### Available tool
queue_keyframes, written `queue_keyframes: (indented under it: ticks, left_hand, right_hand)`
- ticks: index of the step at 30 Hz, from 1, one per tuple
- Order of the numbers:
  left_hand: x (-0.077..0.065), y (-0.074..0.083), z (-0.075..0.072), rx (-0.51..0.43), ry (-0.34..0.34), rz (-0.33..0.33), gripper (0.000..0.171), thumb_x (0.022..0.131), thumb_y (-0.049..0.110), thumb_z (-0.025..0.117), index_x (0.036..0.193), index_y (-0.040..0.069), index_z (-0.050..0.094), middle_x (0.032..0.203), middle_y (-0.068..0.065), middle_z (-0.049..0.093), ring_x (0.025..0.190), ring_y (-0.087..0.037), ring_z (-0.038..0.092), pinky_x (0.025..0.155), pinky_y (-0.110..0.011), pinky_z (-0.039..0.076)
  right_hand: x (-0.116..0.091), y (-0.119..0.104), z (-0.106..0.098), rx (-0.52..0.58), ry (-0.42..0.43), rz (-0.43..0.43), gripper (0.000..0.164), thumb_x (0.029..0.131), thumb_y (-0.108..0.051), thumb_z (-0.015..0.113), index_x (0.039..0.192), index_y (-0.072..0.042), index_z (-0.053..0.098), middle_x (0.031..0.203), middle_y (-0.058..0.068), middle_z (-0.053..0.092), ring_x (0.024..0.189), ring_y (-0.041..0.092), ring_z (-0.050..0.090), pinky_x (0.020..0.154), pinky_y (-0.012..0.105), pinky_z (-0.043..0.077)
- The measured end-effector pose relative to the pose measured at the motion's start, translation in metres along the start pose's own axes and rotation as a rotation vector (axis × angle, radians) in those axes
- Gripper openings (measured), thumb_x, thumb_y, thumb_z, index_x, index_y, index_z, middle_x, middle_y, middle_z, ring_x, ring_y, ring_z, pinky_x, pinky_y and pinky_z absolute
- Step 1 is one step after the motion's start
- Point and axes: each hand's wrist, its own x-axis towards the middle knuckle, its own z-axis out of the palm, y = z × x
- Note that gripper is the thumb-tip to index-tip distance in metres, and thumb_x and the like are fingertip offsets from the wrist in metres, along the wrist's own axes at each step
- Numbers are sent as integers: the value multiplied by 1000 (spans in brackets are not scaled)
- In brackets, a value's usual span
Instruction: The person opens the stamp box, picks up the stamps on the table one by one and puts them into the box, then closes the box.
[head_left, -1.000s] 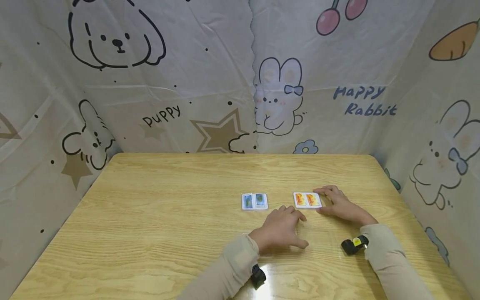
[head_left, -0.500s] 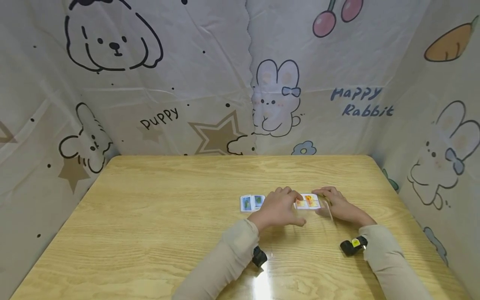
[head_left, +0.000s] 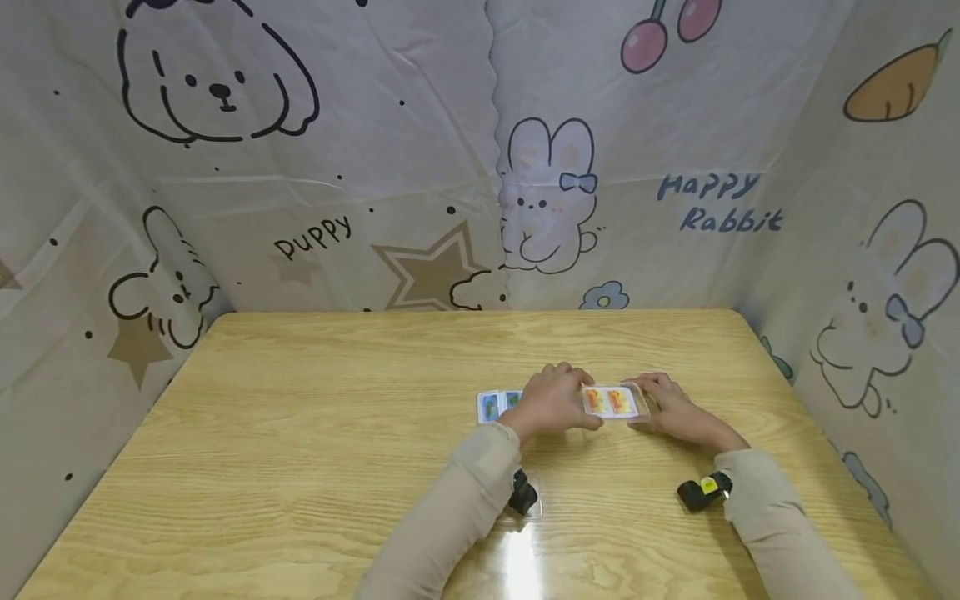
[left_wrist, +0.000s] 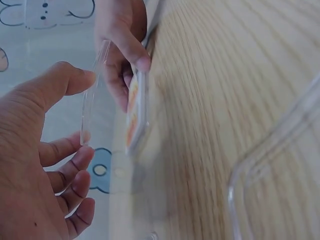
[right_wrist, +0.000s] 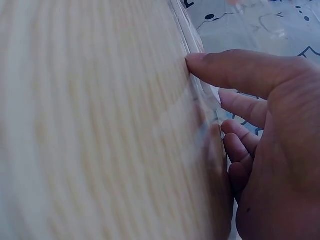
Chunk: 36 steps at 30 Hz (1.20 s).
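My left hand [head_left: 553, 402] pinches a clear plastic lid [left_wrist: 90, 107] by its edges, thumb on one side and fingers on the other. In the head view the lid overlaps a flat clear case with orange-and-yellow pictured cards [head_left: 609, 402]. In the left wrist view a gap shows between the lid and the card case [left_wrist: 135, 117], which lies on the table. My right hand [head_left: 671, 406] grips the right end of this case, thumb at the near edge and fingers at the far one. Blue-and-green pictured cards [head_left: 490, 407] lie to the left, partly hidden behind my left hand.
Another clear plastic piece [left_wrist: 235, 195] lies on the wooden table [head_left: 315, 467], mostly under my left wrist in the head view. Black wrist cameras [head_left: 699, 495] hang below both sleeves. A printed cloth [head_left: 337, 167] rises behind the table and at both sides.
My left hand has moved away from me with the clear lid, from in front of the orange cards to their left end, where it now covers part of the blue cards. My right hand stays put.
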Motion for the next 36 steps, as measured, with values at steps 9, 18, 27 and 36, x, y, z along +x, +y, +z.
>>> queue_keyframes:
  ticks: [9, 18, 27, 36]
  left_hand:
    - [16, -7, 3, 4, -28, -23, 63, 79, 49, 74, 132, 20, 58, 121, 3, 58, 101, -14, 50, 86, -29, 43]
    - [23, -11, 9, 3, -40, -37, 63, 79, 48, 74, 134, 20, 57, 122, 2, 57, 103, -15, 49, 89, -30, 43]
    - [26, -11, 13, 6, -44, -47, 63, 79, 47, 75, 133, 20, 57, 120, 2, 57, 99, -14, 48, 88, -28, 42]
    - [26, -14, 18, -21, -49, -49, 62, 78, 44, 76, 132, 20, 58, 118, 1, 58, 99, -14, 48, 87, -28, 42]
  right_hand:
    - [-1, 2, -4, -8, -18, 8, 69, 86, -34, 70, 143, -9, 41, 145, 27, 25, 130, 47, 25, 99, 72, 24]
    - [0, 1, -5, 3, -31, 19, 73, 86, -35, 70, 146, -9, 37, 146, 26, 23, 132, 48, 22, 100, 72, 22]
    - [-2, 2, -6, 26, -37, 26, 77, 86, -38, 70, 147, -8, 35, 146, 26, 23, 133, 47, 22, 101, 72, 21]
    - [-4, 3, -4, 68, -34, 28, 72, 86, -33, 71, 145, -8, 38, 145, 27, 24, 133, 47, 23, 102, 73, 20]
